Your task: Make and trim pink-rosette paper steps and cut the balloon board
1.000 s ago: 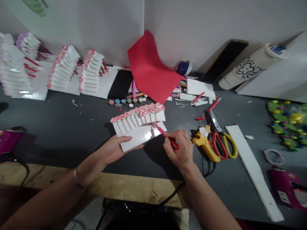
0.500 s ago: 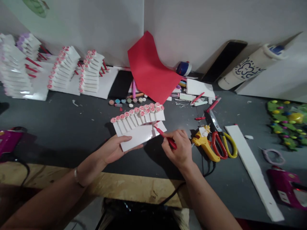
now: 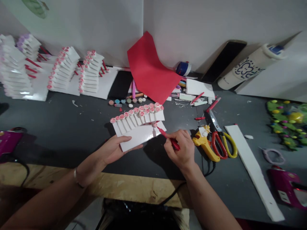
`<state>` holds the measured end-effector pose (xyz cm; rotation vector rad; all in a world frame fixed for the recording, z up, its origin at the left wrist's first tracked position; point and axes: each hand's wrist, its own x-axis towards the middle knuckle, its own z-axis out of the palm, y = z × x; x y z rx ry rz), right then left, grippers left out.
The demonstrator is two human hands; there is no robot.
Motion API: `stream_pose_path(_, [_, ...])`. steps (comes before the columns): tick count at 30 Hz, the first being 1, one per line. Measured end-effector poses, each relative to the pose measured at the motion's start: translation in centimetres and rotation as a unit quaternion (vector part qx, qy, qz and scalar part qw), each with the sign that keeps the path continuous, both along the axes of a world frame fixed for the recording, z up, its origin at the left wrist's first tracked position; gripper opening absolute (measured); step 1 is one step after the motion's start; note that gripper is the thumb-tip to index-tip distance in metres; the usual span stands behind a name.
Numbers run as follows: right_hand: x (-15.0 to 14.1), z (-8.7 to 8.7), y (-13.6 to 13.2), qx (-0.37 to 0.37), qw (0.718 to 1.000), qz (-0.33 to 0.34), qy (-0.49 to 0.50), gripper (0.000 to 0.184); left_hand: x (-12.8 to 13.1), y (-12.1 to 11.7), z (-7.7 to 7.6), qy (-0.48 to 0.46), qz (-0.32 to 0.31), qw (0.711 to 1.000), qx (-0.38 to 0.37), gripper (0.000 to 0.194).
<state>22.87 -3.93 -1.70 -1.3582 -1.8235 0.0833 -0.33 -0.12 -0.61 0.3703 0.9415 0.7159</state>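
Head view: the left hand is clamped on the near end of a white card, thumb above and fingers beneath, keeping it over the worktop. The right hand is closed around a red pen, its tip at or just beside a single round piece at the card's right end; contact is too fine to tell. Along the card's far side, white sticks lie in a fanned row, their round tops marked pink, so that colouring looks done. The single piece appears paler, perhaps only part-coloured. To the right lie a yellow glue gun and scissors. Beyond the card, small coloured rounds may be paint pots, too small to read. Farther left, similar pink-topped sets seem finished too. Near the wall, a blue-and-white jar and a patterned tumbler hide whatever they hold.
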Motion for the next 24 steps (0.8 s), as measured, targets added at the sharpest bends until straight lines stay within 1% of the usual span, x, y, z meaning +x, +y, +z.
stream_pose_path(4, [0.00, -0.05, 0.02, -0.018, 1.000, 0.000, -0.007, 0.012, 0.14, 0.01, 0.18, 0.004, 0.001, 1.000, -0.005, 0.077])
stream_pose_path(10, [0.08, -0.04, 0.01, 0.001, 1.000, -0.013, -0.005, 0.012, 0.18, 0.03, 0.26, 0.004, 0.003, 1.000, -0.007, 0.078])
stream_pose_path(14, [0.01, -0.01, 0.05, -0.012, 1.000, -0.002, -0.014, 0.011, 0.08, 0.04, 0.14, 0.001, 0.001, 1.000, -0.006, 0.078])
stream_pose_path(19, [0.16, 0.01, 0.12, -0.001, 1.000, -0.015, -0.011, 0.012, 0.14, 0.04, 0.28, 0.007, -0.003, 1.000, -0.006, 0.077])
stream_pose_path(24, [0.19, -0.22, 0.16, -0.015, 1.000, -0.015, -0.009, 0.011, 0.13, 0.06, 0.32, 0.013, 0.000, 1.000, -0.007, 0.078])
